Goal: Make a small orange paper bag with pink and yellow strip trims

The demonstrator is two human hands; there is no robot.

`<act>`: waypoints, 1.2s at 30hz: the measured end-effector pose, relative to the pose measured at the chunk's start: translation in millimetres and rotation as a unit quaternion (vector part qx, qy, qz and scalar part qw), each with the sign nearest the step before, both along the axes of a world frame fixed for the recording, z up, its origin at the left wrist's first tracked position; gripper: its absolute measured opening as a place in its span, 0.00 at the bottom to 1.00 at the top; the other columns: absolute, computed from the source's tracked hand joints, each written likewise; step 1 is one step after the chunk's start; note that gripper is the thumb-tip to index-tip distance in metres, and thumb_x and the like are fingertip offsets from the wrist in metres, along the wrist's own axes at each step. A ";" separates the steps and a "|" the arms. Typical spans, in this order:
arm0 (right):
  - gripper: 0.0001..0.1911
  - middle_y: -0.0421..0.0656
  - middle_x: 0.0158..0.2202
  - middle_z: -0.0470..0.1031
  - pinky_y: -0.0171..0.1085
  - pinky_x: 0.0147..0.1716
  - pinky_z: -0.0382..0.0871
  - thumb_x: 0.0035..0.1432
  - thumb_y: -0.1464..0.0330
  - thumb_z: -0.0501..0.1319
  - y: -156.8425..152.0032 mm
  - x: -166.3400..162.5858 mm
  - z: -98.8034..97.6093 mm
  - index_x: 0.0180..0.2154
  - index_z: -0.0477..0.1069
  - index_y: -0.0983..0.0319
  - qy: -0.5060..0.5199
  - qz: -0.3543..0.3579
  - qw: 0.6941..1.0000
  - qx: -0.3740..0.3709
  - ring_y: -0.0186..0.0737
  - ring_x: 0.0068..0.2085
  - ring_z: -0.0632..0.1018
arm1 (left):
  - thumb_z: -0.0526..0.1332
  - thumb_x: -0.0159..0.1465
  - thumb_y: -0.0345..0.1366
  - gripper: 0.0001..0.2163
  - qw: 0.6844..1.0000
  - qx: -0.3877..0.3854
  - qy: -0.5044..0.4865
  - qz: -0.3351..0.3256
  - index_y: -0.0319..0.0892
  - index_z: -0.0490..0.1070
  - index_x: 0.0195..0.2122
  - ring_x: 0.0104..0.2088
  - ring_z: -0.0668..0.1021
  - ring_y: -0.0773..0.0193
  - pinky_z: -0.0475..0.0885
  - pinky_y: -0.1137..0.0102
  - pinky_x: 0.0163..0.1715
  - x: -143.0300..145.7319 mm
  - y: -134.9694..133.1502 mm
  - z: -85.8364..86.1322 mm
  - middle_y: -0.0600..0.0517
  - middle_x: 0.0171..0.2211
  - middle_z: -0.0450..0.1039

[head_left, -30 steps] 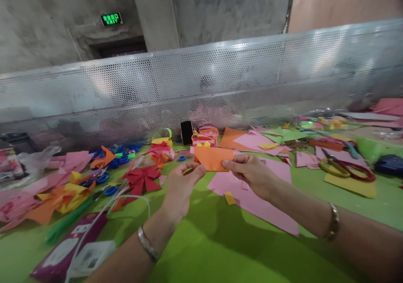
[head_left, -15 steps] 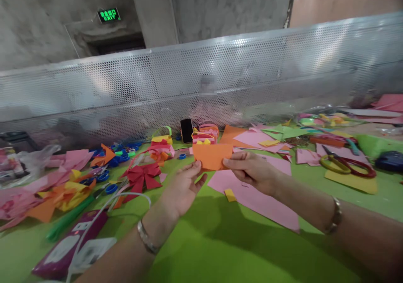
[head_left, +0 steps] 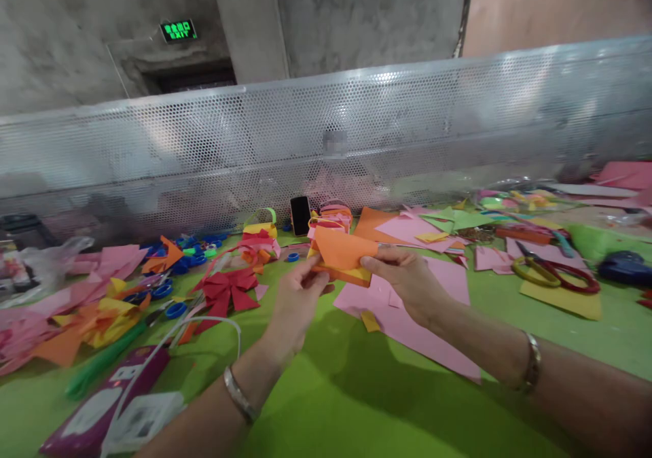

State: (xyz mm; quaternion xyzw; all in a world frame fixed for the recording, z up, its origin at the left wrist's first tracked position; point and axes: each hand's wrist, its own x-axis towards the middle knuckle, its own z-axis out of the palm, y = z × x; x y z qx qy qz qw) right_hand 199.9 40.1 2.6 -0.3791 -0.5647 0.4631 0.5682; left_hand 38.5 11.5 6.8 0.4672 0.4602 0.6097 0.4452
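Note:
Between my hands, above the table, is a small folded orange paper piece (head_left: 343, 249) with yellow showing along its lower side. My left hand (head_left: 299, 291) pinches its left end, and my right hand (head_left: 402, 274) grips the right end between thumb and fingers. An orange flap stands up at a slant over the yellow part. Beneath and behind my right hand lies a pink paper sheet (head_left: 448, 336). A small yellow paper scrap (head_left: 370, 321) rests on that sheet's left edge. Beyond the folded paper stand a phone (head_left: 300, 215) and a small pink paper bag (head_left: 333, 217).
Scissors (head_left: 555, 274) lie on yellow paper at the right. On the left are a red paper bow (head_left: 229, 289), paper scraps (head_left: 102, 319), blue tape rings (head_left: 176, 310) and a purple power strip (head_left: 106, 403) with a white cable. A perforated metal barrier (head_left: 255, 145) runs behind the green table (head_left: 326, 403).
The orange paper has tilted; it showed a flat orange face before, and now its flap leans over and the yellow part shows. Both hands still hold it.

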 end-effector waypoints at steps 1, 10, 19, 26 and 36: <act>0.10 0.39 0.23 0.68 0.37 0.29 0.61 0.42 0.62 0.65 -2.3 -0.8 1.2 0.18 0.72 0.61 0.011 0.005 1.000 -0.017 0.36 0.29 0.67 | 0.62 0.51 0.28 0.11 1.000 0.012 0.022 0.014 0.40 0.73 0.37 0.31 0.77 0.66 0.75 0.71 0.31 -0.6 0.7 -0.2 0.50 0.35 0.75; 0.11 0.39 0.23 0.71 0.35 0.28 0.60 0.38 0.60 0.68 -8.4 -3.4 2.6 0.21 0.74 0.62 0.089 -0.007 0.994 -0.067 0.34 0.27 0.67 | 0.60 0.52 0.27 0.17 0.999 0.005 0.033 0.004 0.40 0.68 0.45 0.27 0.78 0.67 0.76 0.70 0.28 0.3 -1.6 4.3 0.52 0.31 0.74; 0.12 0.40 0.21 0.71 0.36 0.25 0.61 0.40 0.60 0.66 -4.4 -9.3 -6.4 0.19 0.73 0.63 0.051 -0.069 0.996 -0.017 0.37 0.27 0.69 | 0.59 0.49 0.24 0.18 0.996 -0.026 0.083 0.014 0.40 0.64 0.42 0.21 0.77 0.67 0.75 0.72 0.25 5.0 -3.2 2.0 0.56 0.22 0.74; 0.09 0.39 0.23 0.69 0.34 0.24 0.60 0.41 0.64 0.64 1.1 -7.0 -8.5 0.22 0.69 0.62 0.001 -0.123 0.992 0.003 0.34 0.25 0.68 | 0.59 0.50 0.27 0.15 0.996 0.000 0.085 0.006 0.43 0.61 0.39 0.20 0.78 0.66 0.75 0.72 0.24 9.3 -5.7 -1.8 0.58 0.22 0.72; 0.10 0.36 0.21 0.64 0.34 0.22 0.57 0.39 0.65 0.66 0.5 -3.5 -1.9 0.20 0.67 0.62 0.036 -0.111 0.993 -0.027 0.32 0.24 0.64 | 0.61 0.51 0.31 0.16 0.995 0.007 0.100 0.007 0.44 0.61 0.40 0.21 0.78 0.66 0.75 0.71 0.24 10.7 -9.4 1.1 0.57 0.25 0.71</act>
